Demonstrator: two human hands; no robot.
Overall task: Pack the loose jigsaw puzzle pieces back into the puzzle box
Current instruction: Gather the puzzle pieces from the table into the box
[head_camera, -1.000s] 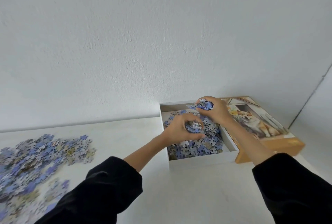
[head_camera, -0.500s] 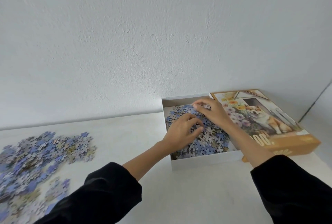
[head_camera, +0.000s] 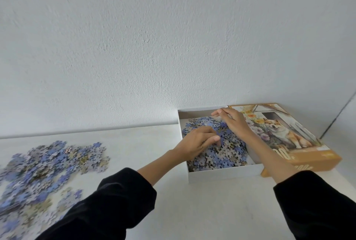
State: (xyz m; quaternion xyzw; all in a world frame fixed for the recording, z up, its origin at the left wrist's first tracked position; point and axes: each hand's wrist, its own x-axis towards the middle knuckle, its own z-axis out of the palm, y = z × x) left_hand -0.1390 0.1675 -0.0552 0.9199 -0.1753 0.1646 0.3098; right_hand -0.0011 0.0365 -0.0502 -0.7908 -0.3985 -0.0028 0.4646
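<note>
White box (head_camera: 224,175) half-full; blue pieces (head_camera: 41,164) heaped left.

Left hand (head_camera: 196,143) rests on pieces (head_camera: 223,155) in box (head_camera: 221,176); right hand (head_camera: 234,122) too.

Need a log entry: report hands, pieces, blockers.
Hands open: left hand, right hand resting on pieces in box. Unpacked pile on table. Nothing blocking.

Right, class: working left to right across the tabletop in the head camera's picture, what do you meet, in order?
Loose puzzle pieces → left hand → right hand → box lid with the dog picture.
</note>
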